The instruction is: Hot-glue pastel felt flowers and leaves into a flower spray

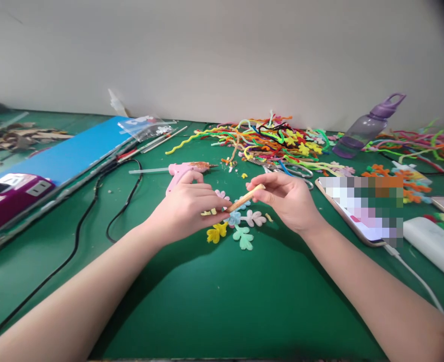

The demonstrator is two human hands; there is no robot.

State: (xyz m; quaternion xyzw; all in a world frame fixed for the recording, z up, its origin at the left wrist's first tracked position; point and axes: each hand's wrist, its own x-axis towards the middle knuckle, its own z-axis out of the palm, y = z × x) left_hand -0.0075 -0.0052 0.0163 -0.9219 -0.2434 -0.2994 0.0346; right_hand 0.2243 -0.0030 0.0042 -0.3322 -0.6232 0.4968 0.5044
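Support the short, straight, tan wood-like stick (pixel 244 199) at both ends, raised over the green tabletop (pixel 237 301) between the two hands. The left hand (pixel 186 208) clamps the lower end between its fingertips. The thumb and fingertips of the right hand (pixel 290 198) bracket the upper end; the contact there is partly hidden, so whether they press on it cannot be told.

For good control, pinch lightly, leave the middle of the stick exposed, and turn it with the fingertips rather than the wrists. Hold the knuckles clear of the metal nozzle of the pink plastic glue gun (pixel 180 176) lying just beyond the left hand, and avoid disturbing the fuzzy, lobed, multicoloured cutouts (pixel 243 237) below.

The stick is slim, slanted up toward the right hand, with a paler, blunt upper end.
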